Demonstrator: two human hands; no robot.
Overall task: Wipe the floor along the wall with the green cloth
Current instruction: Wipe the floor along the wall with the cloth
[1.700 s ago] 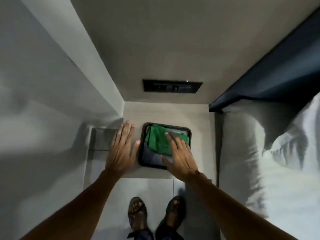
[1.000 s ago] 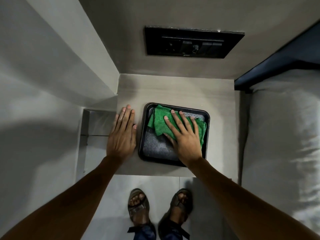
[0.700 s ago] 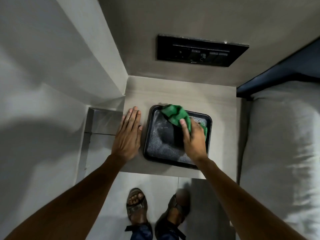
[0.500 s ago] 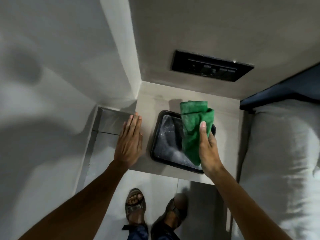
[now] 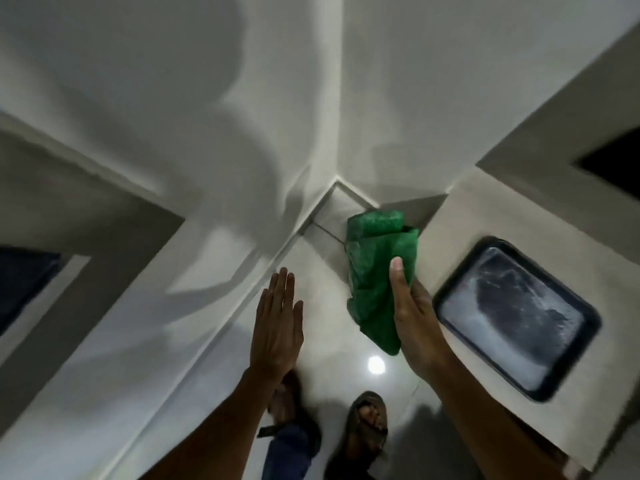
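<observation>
My right hand [image 5: 414,317] grips the green cloth [image 5: 375,271], which hangs bunched in the air above the pale tiled floor [image 5: 332,327], left of the bedside table. My left hand [image 5: 277,323] is held out flat with fingers together and nothing in it, hovering over the floor near the white wall [image 5: 173,168] and its skirting. The floor runs to a corner just beyond the cloth.
A black tray [image 5: 516,317] lies on the low bedside table [image 5: 485,209] at right. My sandalled feet [image 5: 367,420] stand on the floor below. A bright light reflection shows on the tiles between the hands. A dark switch panel edge is at far right.
My right hand lifted the cloth out of the tray and carried it left, off the table and over the floor. My left hand left the table top. The view swung left toward the corner.
</observation>
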